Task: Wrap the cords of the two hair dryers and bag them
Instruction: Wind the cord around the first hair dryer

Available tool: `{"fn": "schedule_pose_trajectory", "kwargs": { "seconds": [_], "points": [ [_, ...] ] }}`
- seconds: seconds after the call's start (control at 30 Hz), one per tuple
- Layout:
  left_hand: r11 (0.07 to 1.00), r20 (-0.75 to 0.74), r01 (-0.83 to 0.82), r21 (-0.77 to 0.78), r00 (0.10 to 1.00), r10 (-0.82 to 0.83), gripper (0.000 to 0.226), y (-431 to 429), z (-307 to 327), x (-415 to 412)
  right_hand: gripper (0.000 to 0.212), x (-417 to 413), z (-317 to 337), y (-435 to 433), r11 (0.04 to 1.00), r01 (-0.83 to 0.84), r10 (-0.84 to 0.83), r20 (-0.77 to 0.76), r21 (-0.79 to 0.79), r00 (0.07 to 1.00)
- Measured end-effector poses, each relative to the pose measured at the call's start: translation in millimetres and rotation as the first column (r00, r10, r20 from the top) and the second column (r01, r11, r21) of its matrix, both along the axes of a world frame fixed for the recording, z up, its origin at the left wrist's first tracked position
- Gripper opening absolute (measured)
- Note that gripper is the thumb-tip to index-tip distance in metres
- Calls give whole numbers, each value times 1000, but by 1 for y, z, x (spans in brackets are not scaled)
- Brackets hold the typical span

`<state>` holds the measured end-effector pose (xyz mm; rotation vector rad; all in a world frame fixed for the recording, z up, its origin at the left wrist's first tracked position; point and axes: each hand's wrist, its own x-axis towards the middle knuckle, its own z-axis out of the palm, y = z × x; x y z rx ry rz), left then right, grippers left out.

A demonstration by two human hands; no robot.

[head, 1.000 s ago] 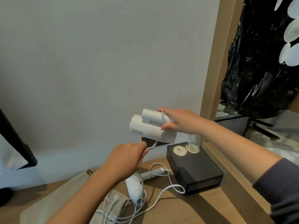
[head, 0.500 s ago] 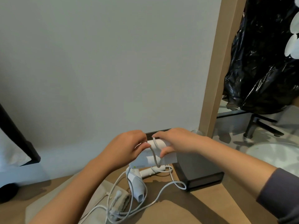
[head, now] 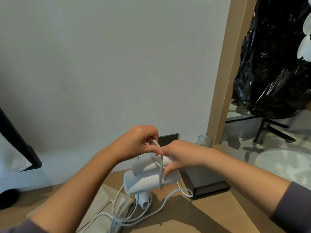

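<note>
A folded white hair dryer (head: 143,181) is held above the wooden counter, its barrel pointing left. My right hand (head: 182,156) grips its folded handle and rear end. My left hand (head: 138,142) pinches the dryer's white cord (head: 160,163), which loops down over the barrel. A second white hair dryer (head: 143,200) lies on the counter just below, mostly hidden by the first. Its loose cord (head: 170,198) curls across the wood. A beige cloth bag (head: 101,201) lies flat at the lower left, with a white plug (head: 122,200) resting on it.
A black box (head: 202,181) stands on the counter right of the dryers, a small glass jar (head: 203,140) behind it. A wooden frame post (head: 223,78) rises at the right; beyond it are a black plastic bag (head: 276,64), a dark faucet (head: 264,130) and a white basin (head: 286,163).
The held dryer has come down from chest height to just above the counter. My left hand has risen from under the dryer and carried the cord up and over the barrel.
</note>
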<state>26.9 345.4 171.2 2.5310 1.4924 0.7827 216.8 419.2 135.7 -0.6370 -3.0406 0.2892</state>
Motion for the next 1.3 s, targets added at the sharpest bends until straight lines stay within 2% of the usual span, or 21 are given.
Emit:
{"fn": "schedule_pose_trajectory", "kwargs": {
  "seconds": [0.23, 0.4, 0.57, 0.77, 1.0, 1.1, 1.2, 1.3],
  "points": [
    [988, 231, -44, -146, 970, 77, 31, 8, -14, -19, 49, 2, -1, -8, 999, -35, 35, -40, 15, 999],
    [972, 304, -43, -233, 946, 115, 22, 8, -25, -28, 46, 5, 5, -10, 999, -14, 16, -58, 39, 998],
    [945, 389, 16, -325, 914, 118, 26, 8, -36, -33, 58, 5, 5, -18, 998, 17, -24, -132, -55, 991],
    [914, 339, 14, -405, 931, 136, 24, 10, -27, -37, 82, 5, 8, -16, 998, -4, -12, -226, -67, 974],
    [860, 176, -55, -508, 970, 166, 20, 20, -24, -34, 62, 7, 3, -12, 999, -25, 17, -215, -36, 976],
    [869, 149, -136, -476, 961, 231, 15, 21, -25, -35, 59, 8, 2, -8, 999, -4, -8, -226, -50, 974],
    [898, 233, -164, -407, 933, 275, 11, 17, -17, -40, 55, 9, 1, -2, 998, 17, -32, -229, -66, 973],
    [940, 264, -200, -276, 924, 275, 9, 6, -8, -37, 59, 10, -3, 7, 996, 67, -80, -220, -64, 972]
  ]
}}
